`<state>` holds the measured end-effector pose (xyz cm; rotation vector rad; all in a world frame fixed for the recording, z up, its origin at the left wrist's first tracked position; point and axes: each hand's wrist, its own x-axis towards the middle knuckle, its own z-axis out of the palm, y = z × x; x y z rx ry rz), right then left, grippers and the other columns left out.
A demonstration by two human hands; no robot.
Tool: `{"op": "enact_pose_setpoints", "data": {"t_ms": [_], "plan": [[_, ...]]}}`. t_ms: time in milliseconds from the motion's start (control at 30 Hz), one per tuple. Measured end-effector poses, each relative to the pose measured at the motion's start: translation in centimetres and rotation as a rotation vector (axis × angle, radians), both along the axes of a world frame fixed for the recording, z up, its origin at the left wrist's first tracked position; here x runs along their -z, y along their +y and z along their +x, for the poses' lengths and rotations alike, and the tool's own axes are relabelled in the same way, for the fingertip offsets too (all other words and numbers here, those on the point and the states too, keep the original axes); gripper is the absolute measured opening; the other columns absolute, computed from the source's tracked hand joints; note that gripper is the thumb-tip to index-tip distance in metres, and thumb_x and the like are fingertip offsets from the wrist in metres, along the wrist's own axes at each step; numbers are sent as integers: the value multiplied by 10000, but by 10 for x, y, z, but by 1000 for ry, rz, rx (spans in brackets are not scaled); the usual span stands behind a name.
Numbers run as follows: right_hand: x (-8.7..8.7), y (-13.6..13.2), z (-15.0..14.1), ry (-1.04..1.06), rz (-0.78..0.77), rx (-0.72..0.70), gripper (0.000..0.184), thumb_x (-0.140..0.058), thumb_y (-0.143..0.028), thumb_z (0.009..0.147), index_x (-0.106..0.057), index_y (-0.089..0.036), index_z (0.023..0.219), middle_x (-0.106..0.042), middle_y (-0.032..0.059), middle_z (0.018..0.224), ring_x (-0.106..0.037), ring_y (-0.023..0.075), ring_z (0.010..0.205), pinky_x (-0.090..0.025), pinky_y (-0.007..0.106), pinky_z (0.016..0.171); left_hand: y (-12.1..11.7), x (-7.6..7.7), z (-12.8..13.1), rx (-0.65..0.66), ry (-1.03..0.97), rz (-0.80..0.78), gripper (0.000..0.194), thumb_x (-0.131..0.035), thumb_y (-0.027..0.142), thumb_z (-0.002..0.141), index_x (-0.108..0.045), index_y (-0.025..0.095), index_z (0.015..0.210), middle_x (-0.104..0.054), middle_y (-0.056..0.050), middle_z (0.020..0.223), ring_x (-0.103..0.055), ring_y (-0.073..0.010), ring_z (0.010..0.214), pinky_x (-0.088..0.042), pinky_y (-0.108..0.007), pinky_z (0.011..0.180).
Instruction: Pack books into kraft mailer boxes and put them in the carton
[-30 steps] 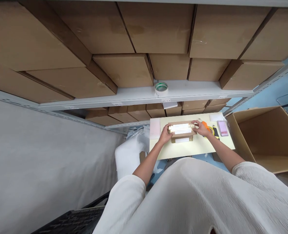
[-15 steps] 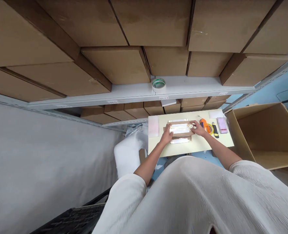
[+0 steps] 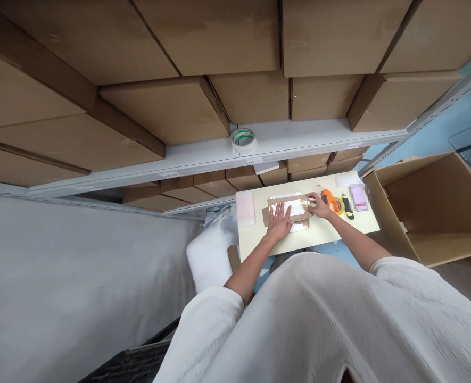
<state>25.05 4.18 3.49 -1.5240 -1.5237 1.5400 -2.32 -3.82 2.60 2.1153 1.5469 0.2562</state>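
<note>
One pale yellow worktop (image 3: 319,229) stands below a grey shelf (image 3: 319,131) with many boxes (image 3: 163,111); a grey wall (image 3: 79,266) is far left of both grips. The left grip (image 3: 280,226) lies spread flat upon one white-faced cardboard piece (image 3: 298,206); the right grip (image 3: 313,205) bends at its right end, how tightly I cannot tell. Right of this grip are one orange tool (image 3: 330,200), one yellow tape roll (image 3: 341,207), one black cutter (image 3: 347,208) and one open carton (image 3: 430,197).

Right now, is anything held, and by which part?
The right hand seems to pinch the cardboard piece by its right end; the left hand lies on top.
</note>
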Motion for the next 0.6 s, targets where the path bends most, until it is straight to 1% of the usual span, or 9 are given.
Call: {"op": "enact_pose_setpoints", "data": {"t_ms": [100, 200, 267, 333, 400, 467, 533, 600], "plan": [[6, -3, 1, 95, -91, 101, 774, -954, -414, 657, -566, -304, 1318, -557, 124, 1501, -636, 296, 1303, -617, 507, 1066, -4, 3, 0, 18, -56, -21, 826, -613, 398, 1021, -294, 289, 1775, -136, -109, 1879, -53, -389, 1741, 8, -673, 1386], [15, -7, 0, 194, -169, 199, 776, -1002, -460, 597, -597, -273, 1233, -639, 115, 1344, -671, 266, 1209, -596, 502, 1094, -3, 4, -5, 12, -110, -51, 822, -623, 397, 1016, -311, 304, 1770, -133, -112, 1879, -37, -399, 1740, 32, -696, 1374], [20, -11, 0, 225, -164, 226, 719, -993, -492, 611, -619, -259, 1179, -682, 100, 1248, -685, 253, 1157, -583, 493, 1101, -2, 2, -6, 11, -116, -63, 789, -615, 412, 1026, -337, 328, 1760, -152, -99, 1877, -26, -400, 1740, 24, -709, 1368], [23, -13, 5, 198, -134, 231, 602, -927, -552, 700, -642, -253, 1137, -714, 93, 1185, -696, 252, 1117, -589, 488, 1071, -2, 0, -7, 0, -119, -64, 732, -589, 425, 1047, -376, 351, 1743, -178, -88, 1874, -32, -397, 1741, 12, -716, 1365], [24, -15, 17, 70, -78, 243, 454, -800, -596, 826, -667, -251, 1089, -739, 92, 1134, -703, 266, 1093, -593, 487, 1041, -2, -1, -6, -18, -130, -60, 671, -546, 429, 1072, -414, 358, 1726, -198, -87, 1870, -61, -397, 1739, 2, -718, 1365], [24, -18, 36, -156, 7, 278, 348, -691, -573, 907, -683, -245, 1024, -753, 105, 1096, -700, 300, 1115, -581, 496, 1040, -2, -3, -5, -32, -140, -56, 631, -501, 433, 1093, -436, 355, 1715, -207, -88, 1867, -85, -396, 1738, -11, -717, 1365], [25, -20, 57, -410, 79, 312, 296, -659, -521, 923, -688, -232, 979, -751, 139, 1119, -677, 346, 1180, -556, 518, 1061, -2, -3, -5, -36, -141, -54, 614, -472, 441, 1104, -445, 351, 1711, -211, -87, 1866, -91, -391, 1738, -20, -714, 1366], [28, -22, 71, -604, 90, 311, 281, -674, -492, 913, -692, -218, 974, -739, 175, 1188, -650, 388, 1241, -519, 554, 1093, -2, -4, -5, -38, -137, -54, 608, -467, 450, 1107, -453, 348, 1705, -215, -88, 1864, -91, -386, 1738, -22, -709, 1367]]}}
